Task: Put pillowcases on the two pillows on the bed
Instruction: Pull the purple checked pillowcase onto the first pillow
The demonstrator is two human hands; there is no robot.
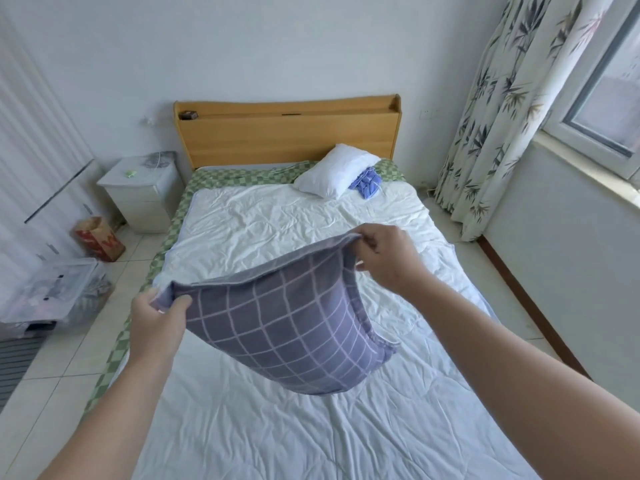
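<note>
A pillow in a purple checked pillowcase hangs in the air over the middle of the bed. My left hand pinches its near-left top corner. My right hand pinches the far-right top corner of the same edge. A bare white pillow lies at the head of the bed on the right. A crumpled blue pillowcase rests against its right side.
A wooden headboard backs the bed. A white nightstand stands at the left, with a paper bag and a clear plastic bin on the tiled floor. Patterned curtains and a window are at the right.
</note>
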